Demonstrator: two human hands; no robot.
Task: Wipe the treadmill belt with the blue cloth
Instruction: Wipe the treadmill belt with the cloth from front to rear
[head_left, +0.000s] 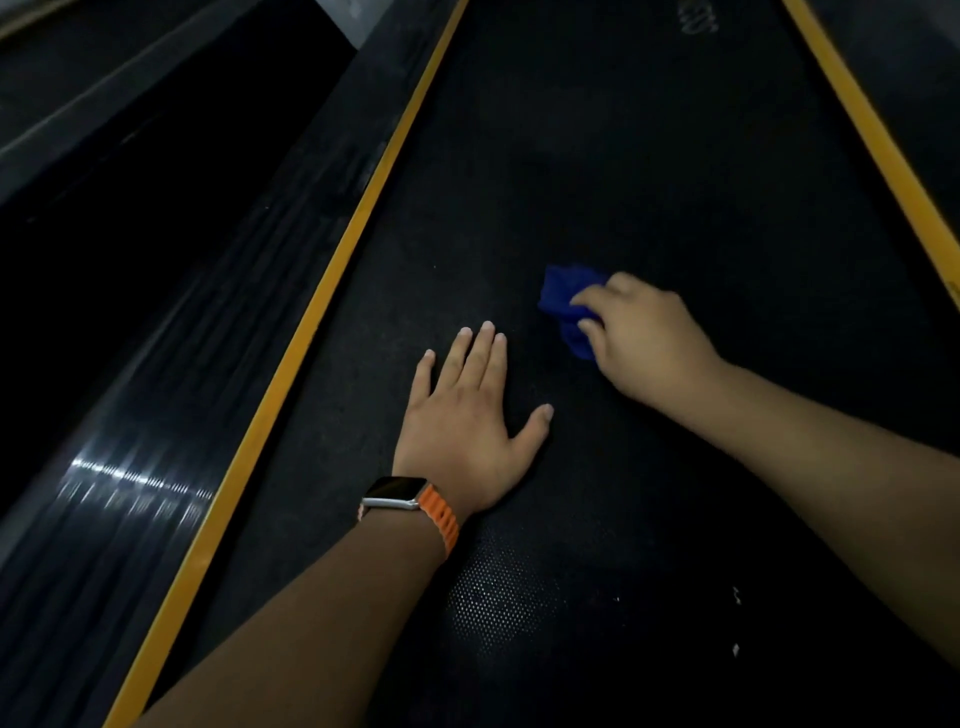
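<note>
Blue cloth (563, 306): soft, light, bunched; should crumple and drag easily. Best held as a wad under the fingers. Right hand (641, 345) grips it, fingers curled over; cloth pokes out past the fingertips, pressed to the treadmill belt (649, 156) mid-width. Left hand (465, 431) lies flat on the belt, fingers straight, holding nothing, nearer the left yellow edge strip (332, 270).

left hand (462, 415): palm down, fingers straight (thumb splayed wide) | right hand (647, 345): knuckles up, fingers curled round blue cloth (560, 299) | both forearms extended forward
</note>
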